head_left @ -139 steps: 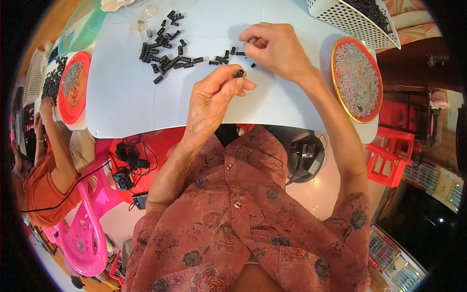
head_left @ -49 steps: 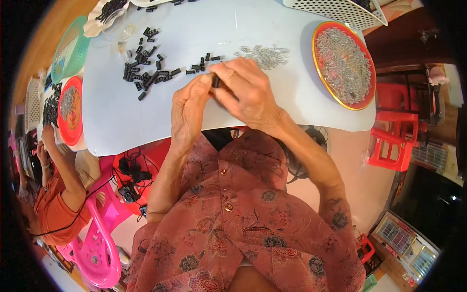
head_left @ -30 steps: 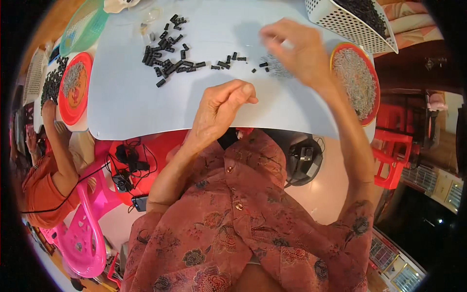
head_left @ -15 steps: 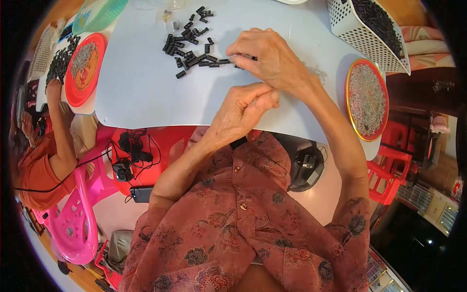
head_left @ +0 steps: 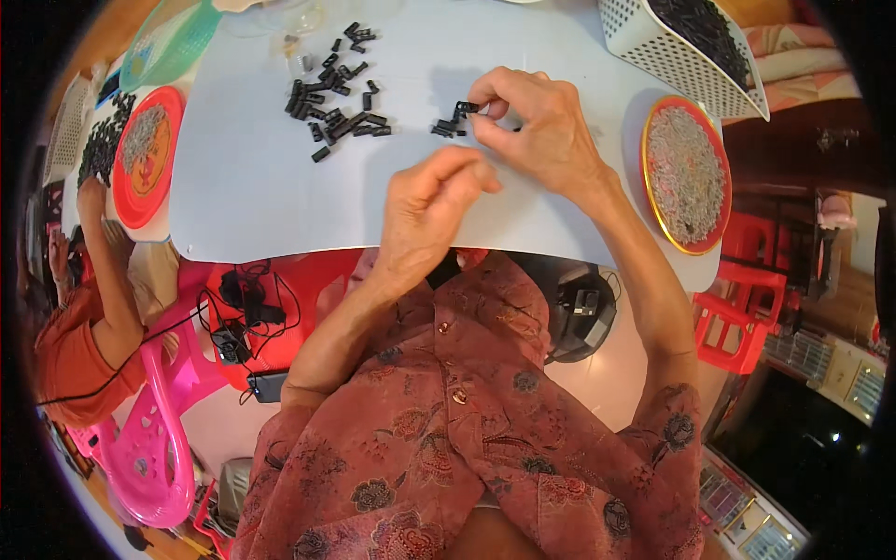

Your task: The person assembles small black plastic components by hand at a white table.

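My right hand (head_left: 541, 131) is over the table, thumb and forefinger pinching a small black plastic piece (head_left: 466, 108). Just below and left of it, a few more black pieces (head_left: 442, 128) lie on the tabletop. My left hand (head_left: 431, 207) hovers near the table's front edge, thumb and fingers pressed together; whatever may be between them is hidden. Further left spreads a loose pile of short black plastic pieces (head_left: 334, 117). To the right stands a red, gold-rimmed plate (head_left: 727, 187) heaped with tiny clear or silvery parts (head_left: 686, 173).
A white perforated basket (head_left: 653, 42) of black pieces stands at the far right of the pale table (head_left: 252, 201). At left, another person (head_left: 93, 317) works beside a red plate (head_left: 126, 201), black pieces and a green basket (head_left: 168, 51). Clear cups sit at the back.
My hands have moved apart, the left one shifting left and down. The black piece now shows at my right fingertips, beside a small group of pieces. The whole view has shifted slightly.
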The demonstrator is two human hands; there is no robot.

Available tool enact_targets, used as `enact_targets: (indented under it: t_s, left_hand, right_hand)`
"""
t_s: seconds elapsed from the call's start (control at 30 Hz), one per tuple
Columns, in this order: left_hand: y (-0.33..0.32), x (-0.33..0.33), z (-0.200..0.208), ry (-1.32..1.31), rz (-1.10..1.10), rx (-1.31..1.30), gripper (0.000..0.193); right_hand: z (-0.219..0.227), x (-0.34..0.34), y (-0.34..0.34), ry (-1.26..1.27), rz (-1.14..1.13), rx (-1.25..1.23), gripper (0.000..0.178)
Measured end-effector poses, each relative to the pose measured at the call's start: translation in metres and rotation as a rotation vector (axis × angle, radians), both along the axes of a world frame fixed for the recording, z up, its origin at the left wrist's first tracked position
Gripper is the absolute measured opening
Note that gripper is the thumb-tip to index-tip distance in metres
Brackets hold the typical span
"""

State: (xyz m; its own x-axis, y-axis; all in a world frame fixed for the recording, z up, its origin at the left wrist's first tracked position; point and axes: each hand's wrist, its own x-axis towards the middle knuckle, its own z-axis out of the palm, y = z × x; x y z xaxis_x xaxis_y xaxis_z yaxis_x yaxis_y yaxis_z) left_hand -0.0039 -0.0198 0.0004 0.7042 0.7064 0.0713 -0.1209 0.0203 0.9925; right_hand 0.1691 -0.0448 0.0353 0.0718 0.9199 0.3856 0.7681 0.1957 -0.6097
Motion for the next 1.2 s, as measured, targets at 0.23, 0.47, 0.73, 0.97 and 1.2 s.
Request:
enact_targets:
  t_s: [0.23,0.47,0.73,0.97,1.2]
  left_hand:
    - [-0.002,0.013,0.009,0.022,0.105,-0.085,0.02]
    - [0.0,0.014,0.004,0.023,0.104,0.029,0.02]
    - [-0.004,0.015,-0.001,-0.019,0.027,-0.037,0.021]
    - [-0.003,0.017,-0.003,-0.02,0.002,-0.022,0.018]
    - [-0.001,0.016,-0.004,-0.025,0.025,-0.09,0.021]
  right_hand:
    - [-0.008,-0.019,-0.04,0.25,-0.192,0.138,0.015]
    - [-0.031,-0.043,-0.058,0.239,-0.295,0.332,0.009]
    - [-0.009,0.038,-0.047,0.039,-0.298,0.094,0.005]
    - [-0.019,0.071,-0.021,-0.418,-0.058,-0.074,0.009]
    - [0.001,0.053,-0.019,-0.303,-0.105,-0.198,0.008]
